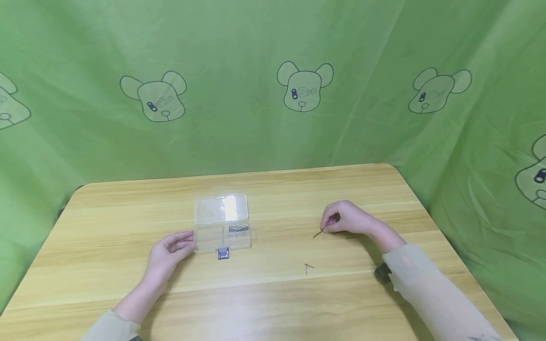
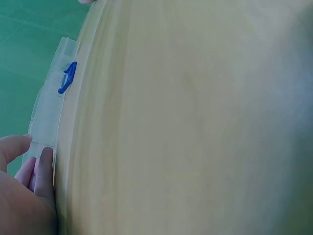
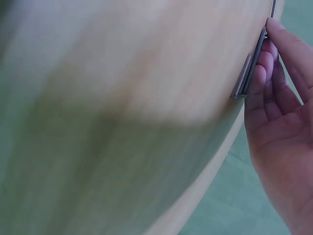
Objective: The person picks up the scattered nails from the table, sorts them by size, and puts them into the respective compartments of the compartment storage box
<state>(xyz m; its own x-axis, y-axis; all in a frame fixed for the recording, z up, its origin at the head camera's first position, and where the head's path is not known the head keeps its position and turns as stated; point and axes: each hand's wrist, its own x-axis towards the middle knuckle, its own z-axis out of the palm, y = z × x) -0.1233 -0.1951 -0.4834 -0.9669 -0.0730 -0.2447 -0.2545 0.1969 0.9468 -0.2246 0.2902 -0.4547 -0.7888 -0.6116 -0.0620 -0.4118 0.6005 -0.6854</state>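
A clear plastic box (image 1: 209, 239) stands on the table with its lid (image 1: 212, 210) raised and a blue latch (image 1: 223, 253) at the front. Several nails (image 1: 238, 228) lie in its right compartment. My left hand (image 1: 167, 252) holds the box's left end between thumb and fingers. Well right of the box, my right hand (image 1: 347, 218) pinches a thin dark nail (image 1: 317, 234) by thumb and fingertips, just over the table. Two loose nails (image 3: 247, 76) lie beside its fingers in the right wrist view. Nearer the front, two more nails (image 1: 306, 268) lie with their ends together.
The wooden table (image 1: 256, 303) has a rounded far right corner. Green curtains (image 1: 239, 142) with printed bear heads hang behind it and at the sides. A dark band (image 1: 383, 273) sits at my right wrist.
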